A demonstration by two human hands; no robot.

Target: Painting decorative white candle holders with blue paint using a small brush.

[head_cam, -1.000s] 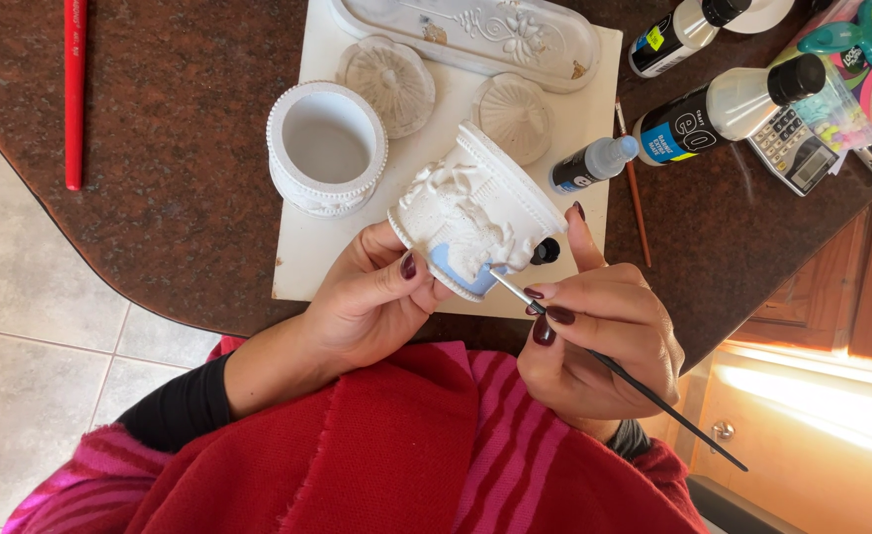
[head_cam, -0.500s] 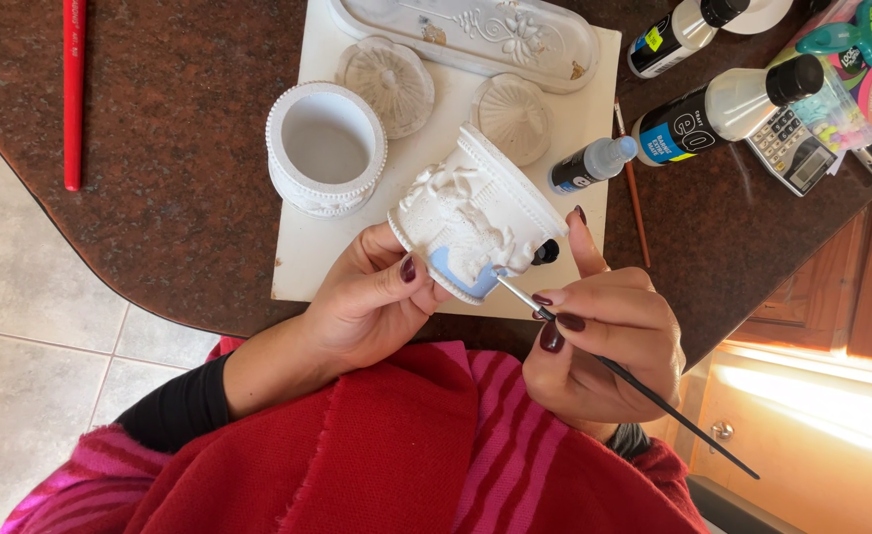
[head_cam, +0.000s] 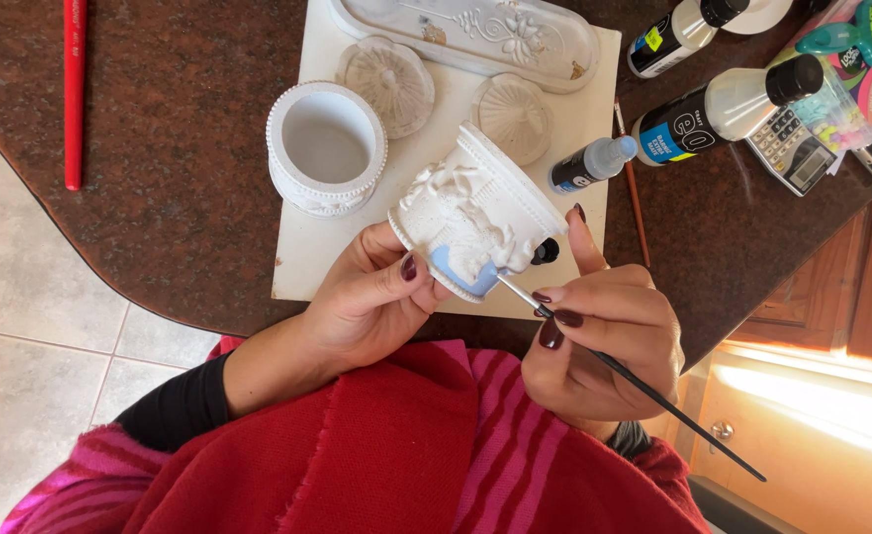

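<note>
Painting a bumpy white pot with a thin brush.

Right hand (head_cam: 599,336) pinching a thin black brush (head_cam: 634,376) between thumb and fingers, pointer finger sticking up, brush tip touching a smooth pale blue patch low on the white pot (head_cam: 475,213). Left hand (head_cam: 371,297) curled around that pot from below, thumb pressed on its side, holding it tilted just above the near edge of a flat white board (head_cam: 594,79). Pot chalky and round, with raised lumpy shapes and a beaded rim. On the board: a second round white pot (head_cam: 325,146), open and hollow, two ribbed round lids (head_cam: 388,81), a long oval tray (head_cam: 475,35) with curly raised lines. Beside the board, plastic paint bottles (head_cam: 728,109) lying on the speckled brown stone bench (head_cam: 179,148). Far left, a long red stick (head_cam: 74,89). Soft red striped cloth (head_cam: 406,455) under both arms.
</note>
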